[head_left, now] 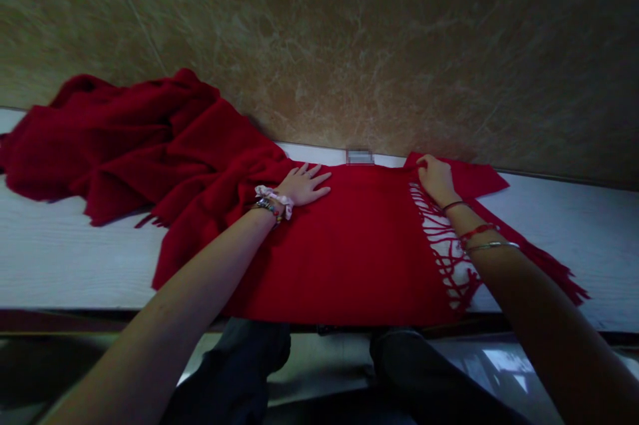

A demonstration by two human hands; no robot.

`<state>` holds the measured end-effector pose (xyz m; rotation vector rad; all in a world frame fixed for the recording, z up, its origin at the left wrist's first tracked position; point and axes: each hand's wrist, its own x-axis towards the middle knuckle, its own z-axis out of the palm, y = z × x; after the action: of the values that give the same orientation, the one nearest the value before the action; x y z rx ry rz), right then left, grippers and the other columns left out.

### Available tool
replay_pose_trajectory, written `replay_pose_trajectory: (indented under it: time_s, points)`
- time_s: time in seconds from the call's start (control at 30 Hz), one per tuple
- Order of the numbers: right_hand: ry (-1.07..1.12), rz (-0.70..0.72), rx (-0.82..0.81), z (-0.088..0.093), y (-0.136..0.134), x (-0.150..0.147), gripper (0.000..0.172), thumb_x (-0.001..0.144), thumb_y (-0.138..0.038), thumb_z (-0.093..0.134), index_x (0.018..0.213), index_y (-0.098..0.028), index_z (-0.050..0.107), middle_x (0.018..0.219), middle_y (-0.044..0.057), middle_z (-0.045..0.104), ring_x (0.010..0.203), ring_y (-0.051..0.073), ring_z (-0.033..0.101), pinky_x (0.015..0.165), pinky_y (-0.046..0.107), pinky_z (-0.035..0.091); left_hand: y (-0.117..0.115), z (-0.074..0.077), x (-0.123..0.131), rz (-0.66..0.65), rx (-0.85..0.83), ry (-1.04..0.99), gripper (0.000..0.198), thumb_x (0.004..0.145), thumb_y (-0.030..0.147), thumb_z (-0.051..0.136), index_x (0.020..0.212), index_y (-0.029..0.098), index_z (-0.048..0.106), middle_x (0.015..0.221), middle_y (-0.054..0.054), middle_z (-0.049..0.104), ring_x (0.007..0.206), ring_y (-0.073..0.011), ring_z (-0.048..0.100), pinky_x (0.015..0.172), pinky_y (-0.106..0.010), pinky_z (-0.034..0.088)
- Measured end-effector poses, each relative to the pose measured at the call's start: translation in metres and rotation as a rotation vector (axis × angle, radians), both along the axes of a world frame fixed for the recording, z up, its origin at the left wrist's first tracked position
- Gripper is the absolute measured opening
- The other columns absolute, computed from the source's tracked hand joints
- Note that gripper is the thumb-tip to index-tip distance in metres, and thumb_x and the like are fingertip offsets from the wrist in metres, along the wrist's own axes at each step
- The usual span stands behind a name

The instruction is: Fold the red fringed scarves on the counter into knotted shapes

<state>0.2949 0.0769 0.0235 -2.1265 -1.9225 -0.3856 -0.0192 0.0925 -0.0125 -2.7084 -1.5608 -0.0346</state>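
A red fringed scarf [344, 245] lies spread across the middle of a white shelf, its left part bunched in loose folds. My left hand [303, 185] rests on it with fingers spread, palm down, near its far edge. At the far right corner, above the fringe [439, 245], my right hand [435, 178] pinches the scarf's edge between closed fingers. More red cloth [479, 175] sticks out beyond my right hand, and a fringed end shows right of my forearm. Whether all the red cloth is one piece I cannot tell.
A brown marbled wall [319, 45] rises right behind the white shelf [564, 218]. A small label [360, 157] shows at the scarf's far edge. The scarf reaches the shelf's front edge, and my legs [249, 358] are below it. Crumpled red cloth [110, 138] fills the left side.
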Motion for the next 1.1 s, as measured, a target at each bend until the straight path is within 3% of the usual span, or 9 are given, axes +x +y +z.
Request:
replay_pose_trajectory:
  time_s: [0.1, 0.23, 0.3, 0.4, 0.5, 0.63, 0.8, 0.93, 1.1]
  points:
    - [0.066, 0.033, 0.124, 0.005, -0.001, -0.007, 0.04, 0.07, -0.008, 0.042, 0.107, -0.009, 0.057, 0.108, 0.019, 0.057, 0.102, 0.03, 0.052, 0.081, 0.043, 0.043, 0.0, 0.0, 0.0, 0.012, 0.0, -0.01, 0.056, 0.089, 0.055, 0.022, 0.138, 0.028, 0.026, 0.146, -0.005, 0.02, 0.132, -0.0332, 0.017, 0.105, -0.043, 0.019]
    - [0.041, 0.454, 0.259, -0.01, -0.018, -0.033, 0.041, 0.068, -0.003, 0.039, 0.101, -0.013, 0.061, 0.119, 0.016, 0.051, 0.114, 0.027, 0.043, 0.093, 0.046, 0.037, 0.001, -0.001, 0.001, 0.01, 0.009, -0.005, 0.055, 0.089, 0.055, 0.022, 0.138, 0.029, 0.026, 0.146, -0.005, 0.02, 0.132, -0.0327, 0.017, 0.104, -0.043, 0.019]
    - [0.017, 0.598, 0.188, -0.024, -0.024, -0.043, 0.042, 0.072, -0.006, 0.037, 0.106, -0.015, 0.06, 0.121, 0.012, 0.052, 0.116, 0.023, 0.043, 0.098, 0.043, 0.034, 0.001, -0.001, 0.001, 0.016, 0.005, 0.001, 0.056, 0.089, 0.056, 0.022, 0.138, 0.029, 0.025, 0.145, -0.005, 0.021, 0.132, -0.0328, 0.017, 0.104, -0.043, 0.02]
    - [-0.011, 0.499, -0.017, -0.044, -0.019, -0.044, 0.044, 0.08, -0.019, 0.034, 0.121, -0.01, 0.05, 0.124, 0.014, 0.053, 0.117, 0.023, 0.045, 0.099, 0.041, 0.035, 0.001, 0.0, 0.002, 0.017, -0.002, 0.014, 0.056, 0.089, 0.055, 0.021, 0.138, 0.028, 0.025, 0.145, -0.006, 0.021, 0.132, -0.033, 0.017, 0.104, -0.043, 0.02]
    - [-0.022, 0.359, -0.092, -0.053, -0.008, -0.033, 0.048, 0.085, -0.029, 0.03, 0.122, -0.004, 0.047, 0.126, 0.019, 0.05, 0.119, 0.026, 0.044, 0.098, 0.042, 0.035, 0.0, 0.002, 0.002, 0.017, -0.004, 0.019, 0.056, 0.09, 0.055, 0.021, 0.139, 0.029, 0.024, 0.145, -0.006, 0.02, 0.132, -0.0331, 0.017, 0.104, -0.043, 0.02]
    - [-0.037, 0.312, -0.092, -0.046, -0.01, -0.02, 0.049, 0.087, -0.029, 0.028, 0.121, -0.001, 0.048, 0.129, 0.021, 0.046, 0.123, 0.027, 0.039, 0.101, 0.042, 0.031, -0.001, 0.005, 0.002, 0.023, -0.009, 0.016, 0.056, 0.09, 0.055, 0.021, 0.139, 0.029, 0.023, 0.146, -0.006, 0.02, 0.132, -0.0331, 0.017, 0.104, -0.043, 0.019]
    - [-0.121, 0.192, 0.028, -0.033, -0.04, 0.01, 0.048, 0.089, -0.03, 0.024, 0.126, -0.007, 0.044, 0.136, 0.018, 0.039, 0.127, 0.031, 0.031, 0.099, 0.053, 0.028, 0.0, 0.003, 0.003, 0.019, -0.007, 0.024, 0.055, 0.09, 0.054, 0.021, 0.139, 0.03, 0.022, 0.146, -0.005, 0.02, 0.132, -0.0328, 0.017, 0.104, -0.042, 0.02]
    - [-0.127, 0.091, -0.076, -0.034, -0.055, 0.049, 0.049, 0.089, -0.032, 0.024, 0.131, -0.013, 0.039, 0.138, 0.016, 0.037, 0.125, 0.033, 0.034, 0.093, 0.057, 0.034, -0.001, 0.003, -0.002, 0.023, -0.01, 0.007, 0.054, 0.09, 0.053, 0.022, 0.139, 0.03, 0.023, 0.146, -0.005, 0.019, 0.132, -0.0329, 0.015, 0.105, -0.044, 0.018]
    - [-0.085, 0.103, -0.114, -0.039, -0.054, 0.068, 0.054, 0.089, -0.042, 0.024, 0.136, -0.017, 0.032, 0.141, 0.014, 0.032, 0.127, 0.033, 0.03, 0.093, 0.057, 0.034, -0.013, 0.022, 0.02, -0.081, 0.137, -0.08, 0.049, 0.092, 0.043, 0.026, 0.138, 0.026, 0.025, 0.148, -0.006, 0.011, 0.134, -0.0299, 0.007, 0.106, -0.048, 0.012]
